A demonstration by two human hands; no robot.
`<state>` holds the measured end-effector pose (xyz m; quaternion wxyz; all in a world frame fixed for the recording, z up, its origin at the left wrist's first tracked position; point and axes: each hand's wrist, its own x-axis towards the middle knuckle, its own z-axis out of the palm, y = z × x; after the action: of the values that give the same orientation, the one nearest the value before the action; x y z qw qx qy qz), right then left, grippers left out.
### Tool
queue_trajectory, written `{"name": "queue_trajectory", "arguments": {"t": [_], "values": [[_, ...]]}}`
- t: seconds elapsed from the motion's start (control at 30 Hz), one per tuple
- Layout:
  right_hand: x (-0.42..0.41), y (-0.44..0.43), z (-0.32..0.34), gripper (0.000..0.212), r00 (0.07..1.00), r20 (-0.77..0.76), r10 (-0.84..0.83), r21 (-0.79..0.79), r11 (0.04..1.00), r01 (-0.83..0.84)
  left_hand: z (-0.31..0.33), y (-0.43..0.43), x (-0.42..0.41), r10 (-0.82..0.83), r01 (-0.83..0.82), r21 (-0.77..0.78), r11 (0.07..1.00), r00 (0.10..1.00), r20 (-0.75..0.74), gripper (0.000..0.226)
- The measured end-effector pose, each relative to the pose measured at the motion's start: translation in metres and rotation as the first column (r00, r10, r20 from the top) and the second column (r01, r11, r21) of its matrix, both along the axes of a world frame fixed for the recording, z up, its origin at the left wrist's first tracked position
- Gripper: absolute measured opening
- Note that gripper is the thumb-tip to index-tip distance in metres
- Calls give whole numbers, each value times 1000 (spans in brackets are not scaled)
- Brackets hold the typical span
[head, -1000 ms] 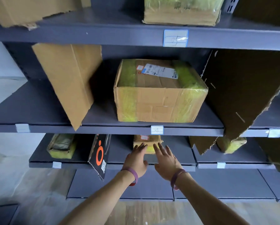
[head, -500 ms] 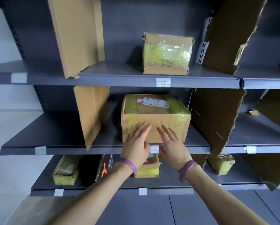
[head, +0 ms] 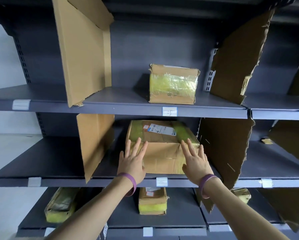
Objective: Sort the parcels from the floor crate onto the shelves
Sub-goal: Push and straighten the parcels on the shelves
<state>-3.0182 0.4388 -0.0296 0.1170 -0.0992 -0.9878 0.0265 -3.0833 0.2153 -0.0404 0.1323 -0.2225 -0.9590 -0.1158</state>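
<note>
Both hands, the left hand [head: 133,161] and the right hand [head: 195,161], are laid flat, fingers straight and spread, against the front of the large parcel [head: 162,158], which is set on the middle shelf [head: 41,161] between two cardboard dividers [head: 96,144]. An even push from both sides is advised, so that it is kept square. Five parcels are counted: one above, this one, three below. Two purple wristbands [head: 129,182] are worn.

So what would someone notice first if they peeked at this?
The left hand and right hand, both with purple wristbands, lie flat with spread fingers against the front of a big taped cardboard parcel on the middle shelf. Above it, a smaller yellow-taped parcel sits alone on the upper shelf between tall cardboard dividers.
</note>
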Motion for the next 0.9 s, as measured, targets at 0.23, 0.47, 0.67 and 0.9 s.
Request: {"name": "queue_trajectory", "arguments": {"t": [0.23,0.47,0.67,0.9], "values": [[-28,8,0,82,998,-16,58,106,993,-56,6,6,-22,26,-26,-6,1000,1000,-5,81],[-46,10,5,78,995,-50,90,85,993,-85,5,12,-36,48,-46,35,998,998,-38,77],[-50,10,2,80,998,-31,62,51,997,-60,4,14,-38,59,-58,46,997,998,-10,78],[-24,-9,11,84,998,-6,59,29,998,-59,19,14,-10,-25,26,49,998,1000,-13,79]]}}
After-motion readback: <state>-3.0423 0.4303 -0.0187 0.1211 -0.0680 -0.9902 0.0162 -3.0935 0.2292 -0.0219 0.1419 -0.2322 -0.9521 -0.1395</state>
